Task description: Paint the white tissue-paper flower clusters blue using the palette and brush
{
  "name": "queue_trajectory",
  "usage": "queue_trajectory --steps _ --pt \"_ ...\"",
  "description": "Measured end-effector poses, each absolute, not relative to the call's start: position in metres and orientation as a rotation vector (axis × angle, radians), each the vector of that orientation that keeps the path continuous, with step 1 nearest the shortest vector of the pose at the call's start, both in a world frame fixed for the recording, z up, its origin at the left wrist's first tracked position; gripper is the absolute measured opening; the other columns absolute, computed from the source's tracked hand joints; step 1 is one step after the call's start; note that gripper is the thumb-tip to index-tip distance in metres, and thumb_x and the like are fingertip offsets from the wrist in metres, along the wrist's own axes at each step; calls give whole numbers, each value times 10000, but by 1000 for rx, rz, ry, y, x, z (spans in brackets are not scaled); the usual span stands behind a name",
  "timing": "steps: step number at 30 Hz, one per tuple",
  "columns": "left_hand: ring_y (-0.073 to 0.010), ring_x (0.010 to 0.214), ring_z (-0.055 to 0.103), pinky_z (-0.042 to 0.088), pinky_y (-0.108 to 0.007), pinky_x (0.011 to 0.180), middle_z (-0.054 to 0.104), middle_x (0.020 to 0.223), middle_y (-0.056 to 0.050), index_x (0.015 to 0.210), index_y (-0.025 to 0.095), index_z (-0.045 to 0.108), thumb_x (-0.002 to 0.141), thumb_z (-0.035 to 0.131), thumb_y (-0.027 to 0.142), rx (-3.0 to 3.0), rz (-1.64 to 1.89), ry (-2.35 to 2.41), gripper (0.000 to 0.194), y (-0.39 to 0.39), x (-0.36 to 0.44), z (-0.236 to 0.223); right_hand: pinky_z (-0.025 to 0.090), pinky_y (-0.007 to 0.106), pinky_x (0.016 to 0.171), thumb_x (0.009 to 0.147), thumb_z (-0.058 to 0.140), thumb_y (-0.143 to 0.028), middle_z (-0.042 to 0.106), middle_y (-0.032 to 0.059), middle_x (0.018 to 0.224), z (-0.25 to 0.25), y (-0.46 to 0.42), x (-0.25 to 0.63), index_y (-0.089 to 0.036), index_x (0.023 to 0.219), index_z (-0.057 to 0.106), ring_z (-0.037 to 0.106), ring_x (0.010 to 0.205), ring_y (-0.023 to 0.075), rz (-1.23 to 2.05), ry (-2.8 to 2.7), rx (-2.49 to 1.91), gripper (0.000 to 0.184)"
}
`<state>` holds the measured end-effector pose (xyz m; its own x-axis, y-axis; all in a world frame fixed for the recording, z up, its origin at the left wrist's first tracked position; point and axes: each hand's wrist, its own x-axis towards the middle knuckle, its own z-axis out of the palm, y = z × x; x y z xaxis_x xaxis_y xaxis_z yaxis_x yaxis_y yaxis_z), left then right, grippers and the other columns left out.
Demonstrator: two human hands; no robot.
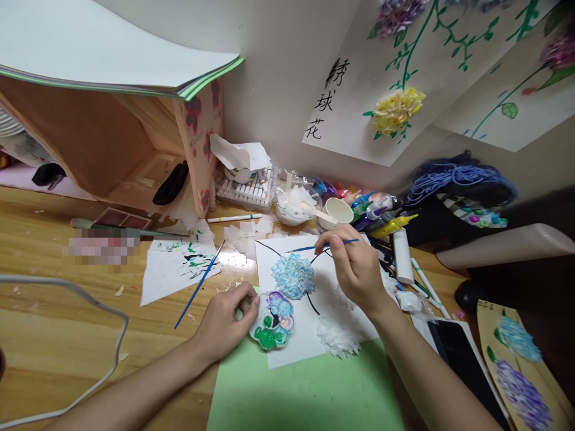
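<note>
My right hand (357,269) is closed around a thin blue paintbrush (303,248), its tip pointing left above a white sheet of paper (287,353). Just below the brush, a fluffy light-blue paper flower (293,276) lies on the sheet among black painted stem lines. A white paper flower (339,336) sits lower right on the same sheet. My left hand (231,317) pinches the left rim of a flower-shaped paint palette (271,338) with green, black, purple and blue paint in it. The palette overlaps the sheet's left edge.
Another blue brush (197,293) rests on a paint-smeared paper scrap (164,278) at left. Behind the sheet stand a paper cup (339,211), a bowl of white paper bits (296,203) and paint tubes (390,224). A white cable (123,335) crosses the left side.
</note>
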<state>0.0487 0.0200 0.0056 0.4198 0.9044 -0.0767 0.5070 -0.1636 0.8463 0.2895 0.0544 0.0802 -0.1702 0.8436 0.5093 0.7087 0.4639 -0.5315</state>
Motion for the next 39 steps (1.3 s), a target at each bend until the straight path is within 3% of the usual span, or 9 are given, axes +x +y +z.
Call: queue_trajectory --steps 13,39 --pt "-119 549 537 356 -238 558 576 589 33 745 197 557 907 467 310 1804 587 1210 217 20 49 4 393 325 655 1009 311 -350 543 31 643 98 99 269 -227 676 485 516 680 183 208 -2267 -1360 395" --pt "-126 550 551 365 -241 558 577 585 30 747 203 558 903 466 316 1812 591 1210 214 21 49 3 381 334 663 1008 290 -367 539 34 651 94 106 264 -235 635 424 508 677 177 296 -2348 -1375 418"
